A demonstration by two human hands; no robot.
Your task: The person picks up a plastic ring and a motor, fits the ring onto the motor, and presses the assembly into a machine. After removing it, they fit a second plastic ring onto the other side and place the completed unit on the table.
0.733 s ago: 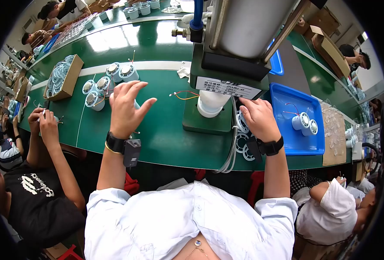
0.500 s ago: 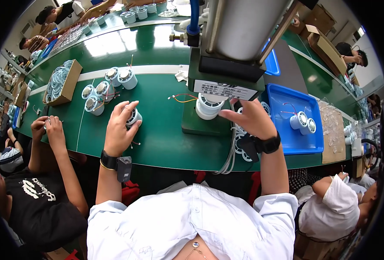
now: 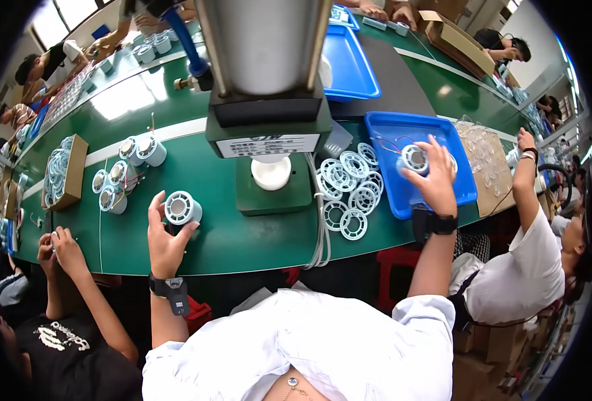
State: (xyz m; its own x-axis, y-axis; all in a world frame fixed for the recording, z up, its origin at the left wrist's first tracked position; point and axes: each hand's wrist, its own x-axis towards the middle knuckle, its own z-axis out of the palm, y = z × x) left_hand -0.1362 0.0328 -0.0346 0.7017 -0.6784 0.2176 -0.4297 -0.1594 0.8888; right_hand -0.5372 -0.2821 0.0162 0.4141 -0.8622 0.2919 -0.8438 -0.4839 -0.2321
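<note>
My right hand (image 3: 435, 184) is over the blue tray (image 3: 403, 212), thumb and fingers around a light-blue motor housing (image 3: 415, 158) with a slotted ring on top and thin wires. Partly hidden behind its fingers is another housing (image 3: 452, 162). At the left, my left hand (image 3: 167, 239) curves around a similar upright housing (image 3: 179, 208), fingers along its left side and thumb at its near edge. Between my hands stands a press (image 3: 269, 110). Under its head, a white round cup (image 3: 271, 174) sits on the green base (image 3: 274, 200), with no housing on it.
Loose light-blue slotted rings (image 3: 353, 224) lie between the press cables (image 3: 318, 227) and the tray. Several wired housings (image 3: 118, 172) stand at the left, beside a cardboard box (image 3: 74, 175) of rings. Clear plastic parts lie on cardboard (image 3: 486, 167). Co-workers sit close on both sides.
My right hand has left the press and moved right to the blue tray. The housing that stood under the press head is gone from there. My left hand has lowered around its housing.
</note>
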